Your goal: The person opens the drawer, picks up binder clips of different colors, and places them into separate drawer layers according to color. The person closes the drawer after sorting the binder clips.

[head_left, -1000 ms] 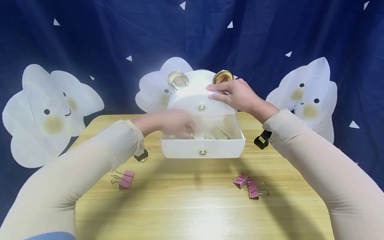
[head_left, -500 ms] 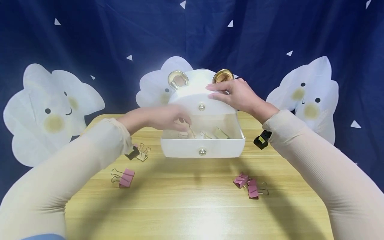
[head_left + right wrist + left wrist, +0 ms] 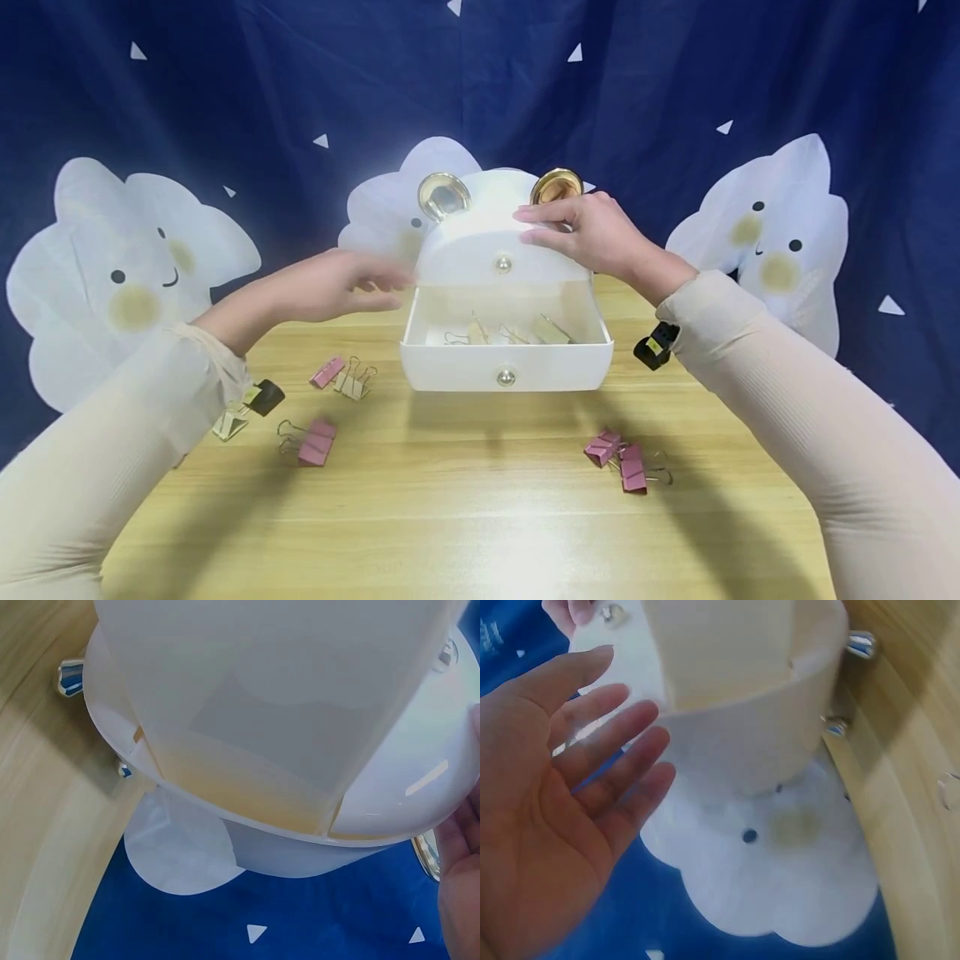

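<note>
A white storage box (image 3: pixel 480 196) with two round gold ears stands at the middle of the table, its lower drawer (image 3: pixel 450 369) pulled out. Several pale gold binder clips (image 3: pixel 552 332) lie inside the drawer. My left hand (image 3: pixel 330 285) hovers left of the box, fingers extended and slightly blurred. In the left wrist view the same hand (image 3: pixel 577 772) shows its palm with nothing in it. My right hand (image 3: pixel 592 232) rests on the top right of the box, by the right gold ear (image 3: pixel 557 187), thumb and fingers laid on the white surface.
On the wooden table (image 3: pixel 465 500), a pink binder clip (image 3: pixel 327 372) and a gold one (image 3: pixel 352 383) lie left of the drawer. Another pink clip (image 3: pixel 317 443) is nearer, and a gold clip (image 3: pixel 229 425) sits by my left sleeve. Two pink clips (image 3: pixel 633 468) lie at right.
My left hand has let go of a gold binder clip in the drawer and moved out to the left. My right hand stays on the box.
</note>
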A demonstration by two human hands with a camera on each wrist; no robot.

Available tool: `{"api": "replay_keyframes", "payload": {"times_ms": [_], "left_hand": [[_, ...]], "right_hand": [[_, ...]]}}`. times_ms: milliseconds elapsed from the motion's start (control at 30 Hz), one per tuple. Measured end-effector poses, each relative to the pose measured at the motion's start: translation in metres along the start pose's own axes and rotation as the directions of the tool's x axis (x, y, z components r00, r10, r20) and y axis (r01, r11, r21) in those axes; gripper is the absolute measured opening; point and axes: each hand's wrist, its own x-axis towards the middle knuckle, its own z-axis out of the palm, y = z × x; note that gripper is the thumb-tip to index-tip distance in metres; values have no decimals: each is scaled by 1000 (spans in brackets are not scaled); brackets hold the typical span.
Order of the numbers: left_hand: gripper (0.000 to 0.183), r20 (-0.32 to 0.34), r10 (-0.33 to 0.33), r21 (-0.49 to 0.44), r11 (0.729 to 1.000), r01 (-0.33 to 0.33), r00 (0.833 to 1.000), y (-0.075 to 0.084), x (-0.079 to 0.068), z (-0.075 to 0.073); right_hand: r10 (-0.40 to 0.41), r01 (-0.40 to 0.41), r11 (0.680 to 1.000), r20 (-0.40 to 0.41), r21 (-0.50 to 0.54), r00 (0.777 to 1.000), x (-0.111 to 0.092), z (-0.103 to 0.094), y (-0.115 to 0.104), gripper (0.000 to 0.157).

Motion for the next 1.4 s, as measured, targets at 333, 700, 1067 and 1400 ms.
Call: {"api": "replay_keyframes", "payload": {"times_ms": [333,700,1067,1400], "left_hand": [[44,-4,-156,88,984,156,988,-33,-26,26],[46,55,-339,250,915,316,939,-51,-39,70],[55,78,-438,291,869,400,896,-57,-46,94],[35,122,-267,251,940,231,956,-63,-44,104]], "right_hand": [[22,-23,1000,4,7,1000,-1,0,1,36],[14,-14,1000,-3,14,1000,-1,0,1,36],[-18,18,1000,-14,18,1000,-1,4,0,36],[-19,19,1000,-24,7,1000,-2,2,0,36]]}}
